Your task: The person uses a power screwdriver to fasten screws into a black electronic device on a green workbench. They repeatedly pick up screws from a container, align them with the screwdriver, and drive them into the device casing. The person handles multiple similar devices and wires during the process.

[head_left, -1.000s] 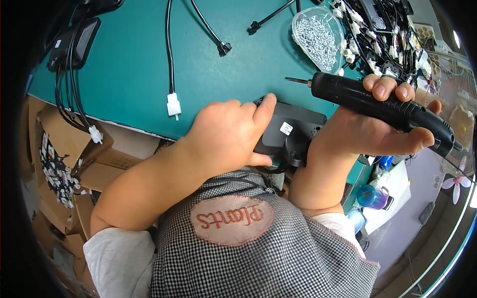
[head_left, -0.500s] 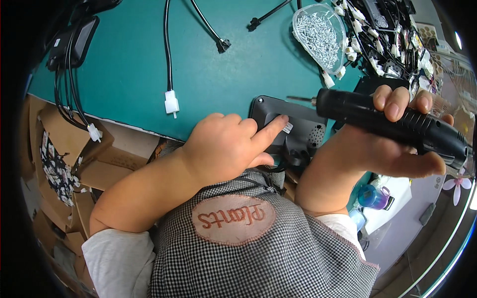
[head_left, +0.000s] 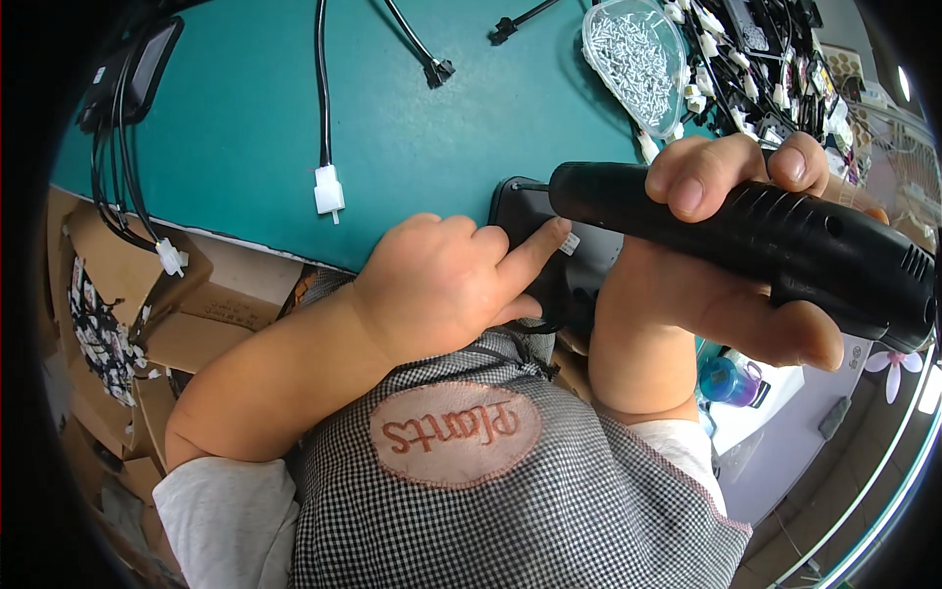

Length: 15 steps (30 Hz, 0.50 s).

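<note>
My right hand [head_left: 711, 294] is wrapped round a black electric screwdriver [head_left: 599, 196], held almost level, with the thumb stretched along its underside. The thin metal bit [head_left: 533, 187] reaches the far left corner of a black plastic housing [head_left: 512, 211] at the near table edge. With its index finger extended onto the housing beside a small white label [head_left: 570, 242], my left hand [head_left: 432, 280] holds it down. The other left fingers are curled, and the thumb lies at the near side. The screwdriver and right hand hide much of the housing's right part.
A clear tub [head_left: 673, 116] of small silver screws [head_left: 633, 64] stands beyond the screwdriver, beside heaped black cables [head_left: 756, 69] with white plugs. On the green tabletop [head_left: 422, 137] lie a white connector [head_left: 329, 189] and a black connector [head_left: 438, 72]. Cardboard boxes [head_left: 201, 339] sit below left.
The screwdriver has moved left and its bit has come onto the housing's corner. My left hand keeps its place on the housing. The view has shifted slightly.
</note>
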Each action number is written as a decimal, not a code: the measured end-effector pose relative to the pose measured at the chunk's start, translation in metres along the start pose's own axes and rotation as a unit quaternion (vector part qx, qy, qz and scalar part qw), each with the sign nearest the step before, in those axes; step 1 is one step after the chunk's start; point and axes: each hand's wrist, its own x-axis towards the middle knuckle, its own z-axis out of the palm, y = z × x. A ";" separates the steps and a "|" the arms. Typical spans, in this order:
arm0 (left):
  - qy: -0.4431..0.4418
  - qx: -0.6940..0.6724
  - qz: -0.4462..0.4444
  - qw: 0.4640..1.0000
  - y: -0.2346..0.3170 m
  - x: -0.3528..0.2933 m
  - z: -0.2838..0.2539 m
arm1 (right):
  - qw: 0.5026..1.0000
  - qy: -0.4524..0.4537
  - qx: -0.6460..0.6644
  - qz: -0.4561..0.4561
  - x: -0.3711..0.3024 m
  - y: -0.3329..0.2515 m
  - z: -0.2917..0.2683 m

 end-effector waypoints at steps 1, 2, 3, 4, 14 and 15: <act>-0.002 0.005 -0.001 1.000 0.002 0.001 -0.001 | 1.000 -0.008 -0.005 -0.002 0.000 -0.001 -0.001; -0.003 0.005 0.000 1.000 0.003 0.002 -0.001 | 1.000 -0.017 -0.008 -0.004 0.001 -0.001 -0.003; -0.005 0.006 0.001 1.000 0.005 0.003 -0.002 | 1.000 -0.008 -0.001 -0.020 0.000 0.001 -0.003; -0.006 0.006 0.001 1.000 0.006 0.004 -0.002 | 1.000 -0.004 -0.008 -0.011 -0.002 0.000 -0.004; 0.009 -0.017 -0.003 1.000 0.006 0.003 0.000 | 0.977 -0.037 -0.144 0.151 0.008 -0.015 0.013; 0.012 -0.015 -0.003 1.000 0.006 0.002 0.002 | 0.970 -0.039 -0.171 0.170 0.009 -0.016 0.014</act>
